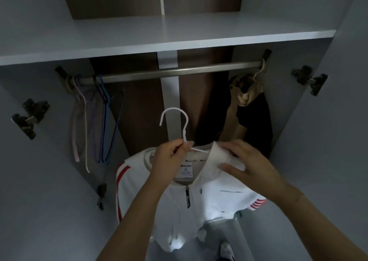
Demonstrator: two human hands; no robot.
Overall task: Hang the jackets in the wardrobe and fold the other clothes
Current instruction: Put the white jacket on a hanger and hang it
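A white jacket [211, 199] with red stripes on its sleeves and a half-open zip hangs on a white hanger [180, 121] in front of the open wardrobe. My left hand [171, 157] pinches the hanger's neck just below its hook. My right hand [247, 161] grips the jacket's white collar at the right shoulder. The hook is below the metal rail [179, 71] and not touching it.
Several empty hangers [93, 121] in pink, purple and blue hang at the rail's left end. A beige and black jacket [249, 109] hangs at the right end. A white shelf [159, 35] runs above the rail. Open doors with hinges [309, 79] flank both sides.
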